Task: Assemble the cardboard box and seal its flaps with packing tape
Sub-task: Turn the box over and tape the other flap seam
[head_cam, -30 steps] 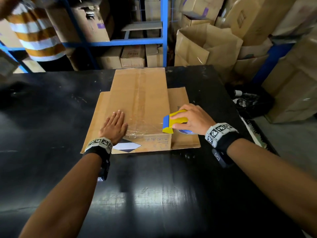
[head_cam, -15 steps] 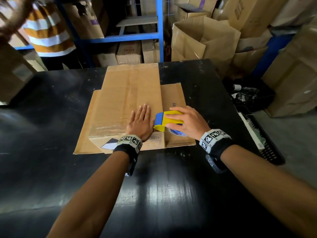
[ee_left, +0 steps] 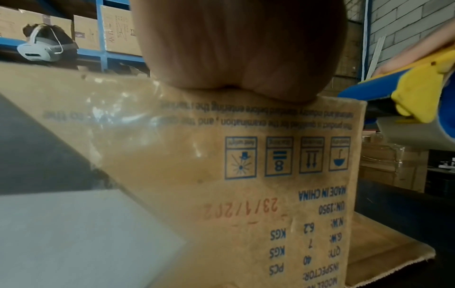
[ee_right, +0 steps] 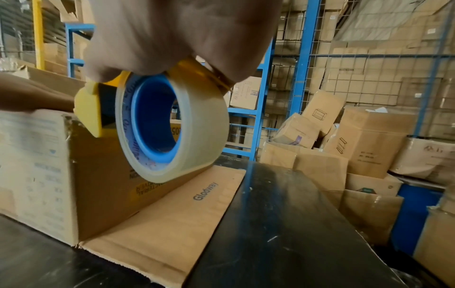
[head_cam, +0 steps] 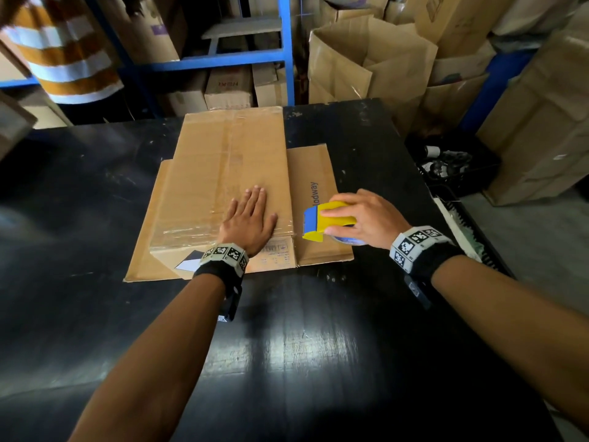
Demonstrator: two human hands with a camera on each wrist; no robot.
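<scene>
A brown cardboard box [head_cam: 223,173] stands on the black table [head_cam: 302,346], its top flaps closed and a strip of clear tape [head_cam: 188,232] across the near end. Two outer flaps [head_cam: 314,173] lie flat on the table at its sides. My left hand [head_cam: 251,215] presses flat on the box top near the right edge, fingers straight. My right hand [head_cam: 363,218] grips a yellow and blue tape dispenser [head_cam: 325,223] just past the box's right edge, above the right flap. The clear tape roll [ee_right: 169,128] with a blue core hangs under the palm.
Blue shelving [head_cam: 283,55] and many stacked cardboard boxes [head_cam: 366,62] fill the back and right. A person in a striped shirt [head_cam: 63,49] stands at the far left. A dark crate [head_cam: 452,164] sits on the floor off the table's right edge.
My left hand has slid rightward across the taped box top. The right hand has pulled the dispenser off the box's right edge and out over the side flap.
</scene>
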